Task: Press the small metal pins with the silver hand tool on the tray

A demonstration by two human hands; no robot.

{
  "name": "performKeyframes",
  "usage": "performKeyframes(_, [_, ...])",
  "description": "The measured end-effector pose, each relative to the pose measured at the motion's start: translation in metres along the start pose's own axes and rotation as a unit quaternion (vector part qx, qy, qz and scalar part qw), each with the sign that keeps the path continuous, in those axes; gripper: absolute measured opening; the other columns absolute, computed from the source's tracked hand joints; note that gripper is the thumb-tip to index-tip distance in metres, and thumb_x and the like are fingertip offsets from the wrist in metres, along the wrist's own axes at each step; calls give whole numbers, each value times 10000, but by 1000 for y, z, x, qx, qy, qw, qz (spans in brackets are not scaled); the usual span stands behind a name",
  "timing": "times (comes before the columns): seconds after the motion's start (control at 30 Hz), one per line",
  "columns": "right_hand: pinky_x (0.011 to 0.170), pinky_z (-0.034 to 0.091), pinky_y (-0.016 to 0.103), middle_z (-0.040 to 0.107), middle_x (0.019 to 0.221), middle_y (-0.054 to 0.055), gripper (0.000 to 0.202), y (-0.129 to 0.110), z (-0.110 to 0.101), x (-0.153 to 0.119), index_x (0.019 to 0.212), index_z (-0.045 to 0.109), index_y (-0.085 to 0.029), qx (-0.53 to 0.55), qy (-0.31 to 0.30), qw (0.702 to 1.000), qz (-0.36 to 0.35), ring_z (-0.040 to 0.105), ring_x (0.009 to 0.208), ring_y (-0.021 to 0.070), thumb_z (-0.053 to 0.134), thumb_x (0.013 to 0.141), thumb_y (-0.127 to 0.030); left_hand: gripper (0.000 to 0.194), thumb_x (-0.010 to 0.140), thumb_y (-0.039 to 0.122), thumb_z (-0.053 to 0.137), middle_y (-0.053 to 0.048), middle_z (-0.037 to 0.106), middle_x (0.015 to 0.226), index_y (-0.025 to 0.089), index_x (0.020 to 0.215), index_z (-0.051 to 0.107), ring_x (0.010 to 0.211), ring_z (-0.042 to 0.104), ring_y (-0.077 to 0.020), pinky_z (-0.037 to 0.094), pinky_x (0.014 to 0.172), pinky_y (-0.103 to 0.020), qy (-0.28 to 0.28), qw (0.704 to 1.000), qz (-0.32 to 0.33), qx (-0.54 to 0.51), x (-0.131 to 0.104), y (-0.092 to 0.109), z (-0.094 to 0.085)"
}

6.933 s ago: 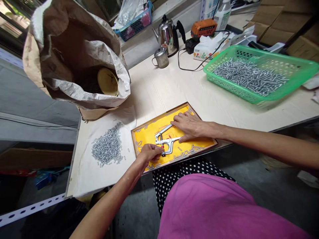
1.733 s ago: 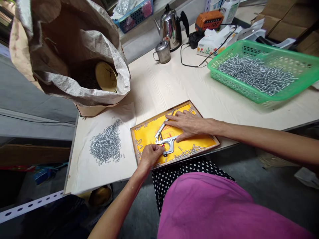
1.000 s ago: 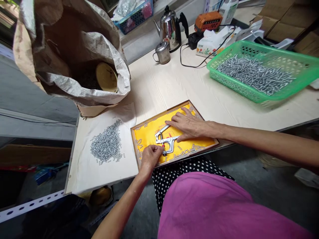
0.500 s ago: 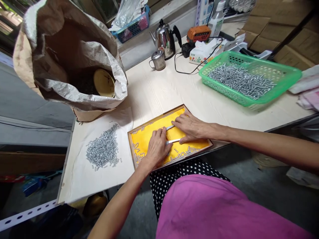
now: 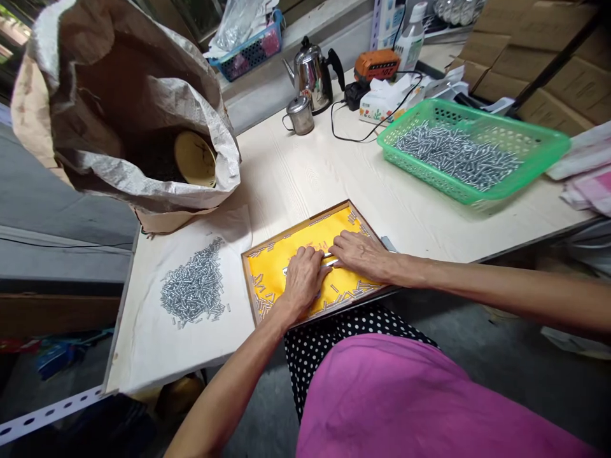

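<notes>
A shallow wooden-rimmed tray with a yellow bottom lies at the table's front edge. Small metal pins lie scattered along its sides, most at the front and left. Two thin metal strips run close together between my hands over the yellow surface. My left hand is closed round their left part, fingers bent. From the right, my right hand grips their other part with fingers and thumb. Parts of the strips are hidden beneath the hands. Red print shows on the yellow behind them.
A heap of pins lies on a white cloth at left. Behind it stands a large open sack. A green basket of pins is at right. Kettle, cup and tissue box stand at the back.
The two strips, which were apart, are now close together. My right hand has shifted slightly, and red print has come into view. Pins now show at the tray's back right corner.
</notes>
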State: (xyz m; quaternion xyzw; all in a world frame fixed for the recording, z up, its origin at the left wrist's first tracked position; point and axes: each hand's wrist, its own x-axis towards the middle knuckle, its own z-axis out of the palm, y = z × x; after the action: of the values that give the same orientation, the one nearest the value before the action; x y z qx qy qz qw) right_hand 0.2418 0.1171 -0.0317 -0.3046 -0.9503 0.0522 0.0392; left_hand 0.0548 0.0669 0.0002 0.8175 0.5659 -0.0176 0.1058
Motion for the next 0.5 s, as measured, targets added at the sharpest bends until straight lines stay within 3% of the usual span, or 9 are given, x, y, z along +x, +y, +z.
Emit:
performKeyframes(0.2, [739, 379, 336, 639, 920, 101, 158, -1, 2, -2, 983, 637, -155, 23, 9, 1000, -7, 524, 893, 232, 484, 1004, -193, 182, 992, 336, 566, -82, 662, 1005, 180, 990, 659, 1008, 582, -243, 505, 852, -354, -3, 1000, -14, -8, 2, 0, 1])
performKeyframes(0.27, [766, 390, 343, 636, 963, 113, 170, 4, -2, -2, 1034, 640, -143, 48, 21, 999, -1, 523, 923, 244, 560, 985, -285, 199, 975, 346, 599, -83, 662, 1055, 185, 1082, 648, 1031, 581, -248, 514, 881, -371, 14, 1000, -14, -7, 0, -2, 1])
performKeyframes(0.4, [821, 414, 374, 628, 1066, 150, 468, 24, -7, 2, 1141, 645, -116, 96, 18, 995, -28, 528, 970, 273, 649, 910, -523, 262, 947, 335, 643, -112, 585, 1330, 204, 1173, 636, 1214, 513, -282, 486, 1012, -446, 72, 997, 37, -13, -10, -3, 6])
performKeyframes(0.5, [806, 398, 364, 641, 1023, 137, 296, 37, -6, 11, 1054, 675, -134, 86, 20, 996, -12, 529, 935, 252, 533, 994, -388, 167, 995, 278, 544, -111, 574, 1352, 213, 1056, 684, 1270, 468, -291, 467, 1032, -476, 81, 993, 90, -3, -16, 0, 11])
